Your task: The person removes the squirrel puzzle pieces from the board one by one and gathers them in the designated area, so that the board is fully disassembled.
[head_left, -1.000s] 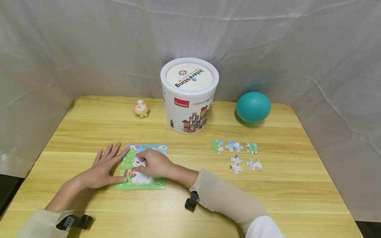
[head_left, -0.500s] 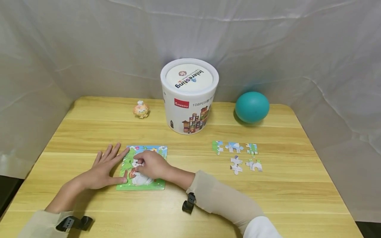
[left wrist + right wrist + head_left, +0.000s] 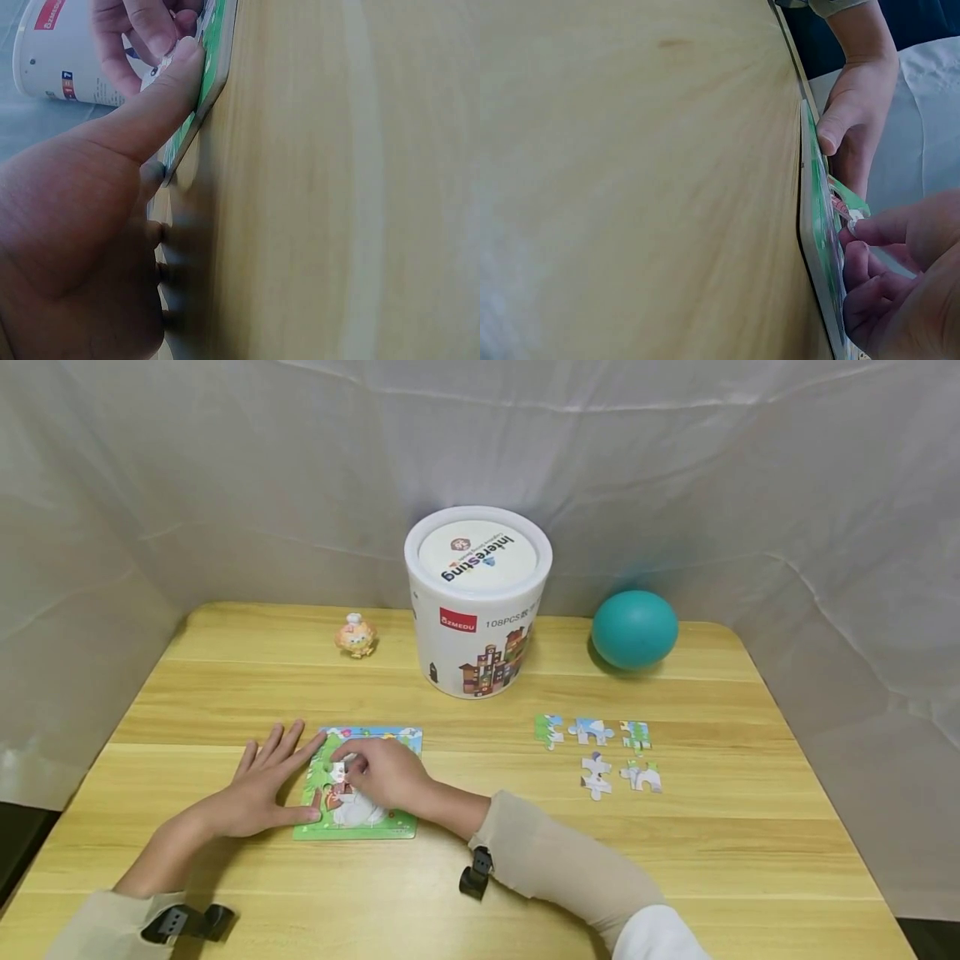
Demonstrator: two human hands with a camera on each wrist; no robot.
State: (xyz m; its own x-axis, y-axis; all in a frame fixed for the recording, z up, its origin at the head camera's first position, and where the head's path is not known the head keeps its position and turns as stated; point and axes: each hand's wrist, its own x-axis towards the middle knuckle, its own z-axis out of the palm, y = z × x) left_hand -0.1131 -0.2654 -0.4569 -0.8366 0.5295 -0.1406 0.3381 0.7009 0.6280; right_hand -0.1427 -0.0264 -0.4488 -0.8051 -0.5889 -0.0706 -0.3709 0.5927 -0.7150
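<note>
A jigsaw puzzle board showing a white animal, trees and grass lies on the table, left of centre. My left hand rests spread at its left edge, fingers straight, thumb and index finger touching the board. Over the picture, my right hand curls its fingers and pinches a puzzle piece between thumb and index finger. That piece is tilted up from the board in the right wrist view, and the fingers hide part of it.
Several loose puzzle pieces lie on the table to the right. Behind stand a white bucket with a lid, a teal ball and a small orange figurine. Grey cloth surrounds the table's back and sides.
My right hand has shifted slightly left over the board, and a piece there has been lifted at its edge. The left hand stays put.
</note>
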